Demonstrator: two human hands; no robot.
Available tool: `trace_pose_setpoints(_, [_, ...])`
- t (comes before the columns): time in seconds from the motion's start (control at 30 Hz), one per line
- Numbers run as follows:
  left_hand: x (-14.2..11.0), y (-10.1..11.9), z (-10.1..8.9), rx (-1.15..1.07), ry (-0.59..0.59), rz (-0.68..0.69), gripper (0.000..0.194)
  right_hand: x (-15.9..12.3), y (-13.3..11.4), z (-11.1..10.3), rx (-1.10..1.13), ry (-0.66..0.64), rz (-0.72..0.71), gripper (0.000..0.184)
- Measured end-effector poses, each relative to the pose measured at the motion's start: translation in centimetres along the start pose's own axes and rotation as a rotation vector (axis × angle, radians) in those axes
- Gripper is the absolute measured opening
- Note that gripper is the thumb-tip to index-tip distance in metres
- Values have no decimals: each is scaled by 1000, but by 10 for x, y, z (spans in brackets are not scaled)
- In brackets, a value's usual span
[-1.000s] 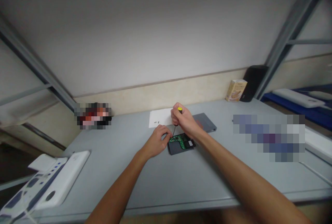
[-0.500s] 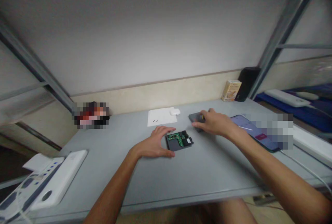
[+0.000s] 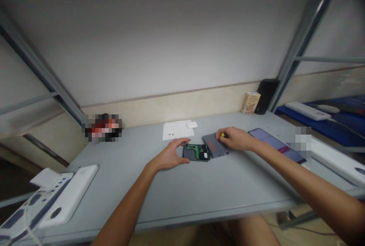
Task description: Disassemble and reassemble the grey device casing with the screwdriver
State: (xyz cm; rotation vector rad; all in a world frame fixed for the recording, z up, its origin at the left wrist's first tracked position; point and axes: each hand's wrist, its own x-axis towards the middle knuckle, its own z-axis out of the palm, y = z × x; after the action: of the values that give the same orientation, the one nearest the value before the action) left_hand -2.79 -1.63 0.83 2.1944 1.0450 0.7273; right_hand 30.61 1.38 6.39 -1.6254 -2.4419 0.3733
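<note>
A small dark case with a green circuit board (image 3: pixel 196 152) lies open on the grey table (image 3: pixel 199 189). My left hand (image 3: pixel 170 154) rests beside its left edge, thumb and fingers curved around that side. My right hand (image 3: pixel 234 139) is closed on a yellow-handled screwdriver (image 3: pixel 224 135) and lies on the grey cover plate (image 3: pixel 214 145), which sits just right of the case. A white sheet of paper (image 3: pixel 176 129) with tiny dark screws on it lies behind the case.
A phone (image 3: pixel 275 148) lies at the right. A small white object (image 3: pixel 192 125) sits on the paper's corner. A carton (image 3: pixel 250 103) and a dark cylinder (image 3: pixel 265 91) stand at the back right. A white power strip (image 3: pixel 57 200) lies at the near left.
My right hand left the board with the screwdriver, swung right to the grey cover and drew it towards the case. My left hand stayed at the case's left edge.
</note>
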Motion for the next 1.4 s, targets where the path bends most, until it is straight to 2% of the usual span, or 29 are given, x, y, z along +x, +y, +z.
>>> trace_pose_setpoints(0.07, [0, 0, 0, 3, 6, 8, 80, -5, -7, 5, 0, 54, 19, 32])
trace_pose_setpoints(0.17, [1, 1, 0, 13, 3, 17, 79, -14, -23, 11, -70, 106, 84, 54])
trace_pose_setpoints(0.33, [2, 1, -2, 21, 5, 4, 75, -28, -45, 13, -158, -46, 100, 84])
trace_pose_setpoints(0.43, [1, -1, -2, 17, 9, 11, 75, -32, -46, 9, -175, -89, 114, 82])
trace_pose_setpoints(0.57, [1, -3, -1, 10, 12, 18, 76, -31, -34, 0, -192, -119, 106, 78])
trace_pose_setpoints(0.7, [3, -3, -1, 6, 18, 29, 80, -23, -23, -8, 17, -159, -35, 77])
trace_pose_setpoints(0.8, [5, -2, 0, 23, 29, 41, 82, -19, -27, -14, 169, -245, -88, 71])
trace_pose_setpoints(0.87, [7, -2, 1, 39, 45, 39, 83, -19, -33, -14, 191, -293, -130, 73])
trace_pose_setpoints(1.03, [7, -3, 3, 47, 65, 38, 84, -25, -46, -4, 63, -256, -220, 84])
trace_pose_setpoints(1.2, [6, -1, 3, 72, 50, 13, 76, -29, -52, 7, 88, -217, -280, 86])
trace_pose_setpoints(1.4, [5, -1, 10, 59, 55, -21, 97, -22, -60, 18, 126, -211, -359, 85])
